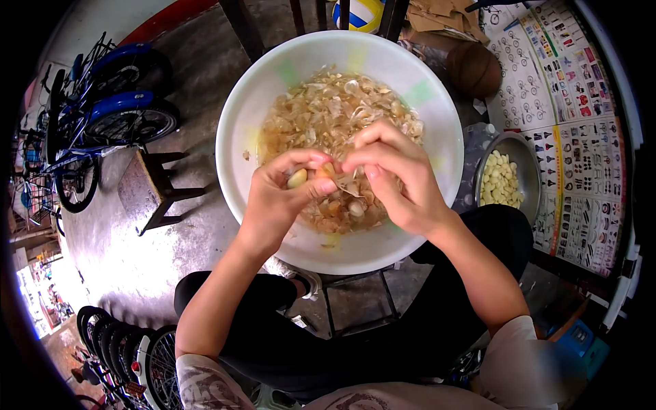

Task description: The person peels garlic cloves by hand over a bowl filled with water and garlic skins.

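Note:
My left hand [271, 199] is closed over the basin, pinching an orange-brown garlic clove [329, 171] between thumb and fingertips. A paler garlic clove [297, 179] sits in the curl of the same hand. Bent fingers of my right hand [408, 183] meet that pinched clove from the right; whatever is between their tips is too small to make out. Below both hands, the large white basin [236, 130] holds water and many loose garlic skins [328, 113]. A few thin skin scraps hang near my fingertips.
At the right, a metal bowl [532, 179] holds peeled garlic cloves [501, 179]. A wooden stool [152, 184] and bicycles [126, 113] stand left. Beyond the basin are a volleyball [360, 14], a brown ball [473, 70] and cardboard [444, 19]. A printed poster [570, 137] lies right.

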Demonstrator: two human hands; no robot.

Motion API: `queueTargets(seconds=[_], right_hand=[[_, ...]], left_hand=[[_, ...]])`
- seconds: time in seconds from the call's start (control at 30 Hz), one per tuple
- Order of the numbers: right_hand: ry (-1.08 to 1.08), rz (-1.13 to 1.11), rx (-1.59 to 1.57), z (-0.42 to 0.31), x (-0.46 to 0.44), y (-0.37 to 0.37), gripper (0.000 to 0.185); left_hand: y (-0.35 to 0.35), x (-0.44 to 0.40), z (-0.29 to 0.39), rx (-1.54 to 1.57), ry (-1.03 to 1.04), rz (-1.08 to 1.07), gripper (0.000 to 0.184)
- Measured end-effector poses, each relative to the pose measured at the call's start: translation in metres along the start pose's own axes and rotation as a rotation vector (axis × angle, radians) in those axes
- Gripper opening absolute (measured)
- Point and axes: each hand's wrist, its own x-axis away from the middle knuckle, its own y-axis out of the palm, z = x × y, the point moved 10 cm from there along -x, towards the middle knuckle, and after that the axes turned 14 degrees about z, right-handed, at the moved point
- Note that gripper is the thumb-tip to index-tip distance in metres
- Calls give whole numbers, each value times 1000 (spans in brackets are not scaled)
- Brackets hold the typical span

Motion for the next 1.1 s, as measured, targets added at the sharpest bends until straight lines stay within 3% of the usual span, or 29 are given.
queueTargets(seconds=[0.17, 0.33, 0.4, 0.73, 0.9, 1.1], right_hand=[[24, 154, 8, -4, 1, -2, 17], [89, 124, -91, 5, 6, 3, 14], [95, 117, -91, 8, 6, 2, 14], [-34, -30, 1, 0, 5, 13, 12], [-44, -59, 26, 2, 8, 20, 12], [-84, -34, 88, 0, 6, 19, 15]], left_hand=[[8, 1, 9, -72, 125, 0, 30], [8, 0, 6, -111, 107, 13, 30], [11, 1, 12, -111, 217, -12, 29], [9, 3, 9, -79, 189, -21, 22], [8, 2, 16, -223, 301, -10, 22], [15, 4, 9, -86, 54, -41, 26]])
